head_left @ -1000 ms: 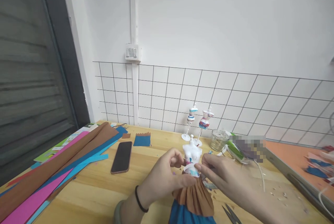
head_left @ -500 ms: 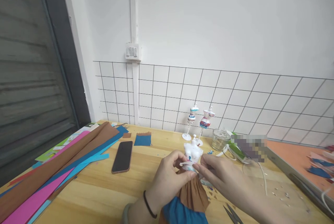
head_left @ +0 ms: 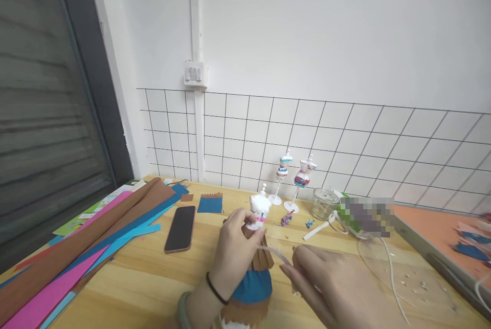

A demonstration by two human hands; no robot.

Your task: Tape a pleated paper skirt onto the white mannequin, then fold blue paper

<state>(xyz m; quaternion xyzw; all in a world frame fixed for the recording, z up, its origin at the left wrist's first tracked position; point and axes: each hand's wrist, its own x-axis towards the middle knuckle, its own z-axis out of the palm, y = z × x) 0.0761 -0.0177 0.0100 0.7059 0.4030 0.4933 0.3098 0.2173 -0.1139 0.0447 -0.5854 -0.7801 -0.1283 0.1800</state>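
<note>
My left hand (head_left: 236, 249) is closed around the waist of a small white dress form (head_left: 260, 206), which stands slightly tilted. Below the fingers hangs a gathered crepe paper skirt in brown and blue (head_left: 253, 286). My right hand (head_left: 326, 280) pinches one end of a thin white strip (head_left: 279, 254). The strip runs taut from near my left thumb at the waist to my right fingertips. Part of the waist is hidden behind my left fingers.
Behind stand two small dress forms (head_left: 283, 171) (head_left: 306, 173) and a glass jar (head_left: 325, 203). A phone (head_left: 180, 228), a blue paper piece (head_left: 209, 203) and long crepe paper strips (head_left: 88, 247) lie leftward. White cord (head_left: 392, 267) and a grey-edged orange board (head_left: 425, 226) are rightward.
The dress form has moved left and nearer in my left hand. My right hand has drawn away from the waist, right and down, stretching the white strip. The scissors no longer show.
</note>
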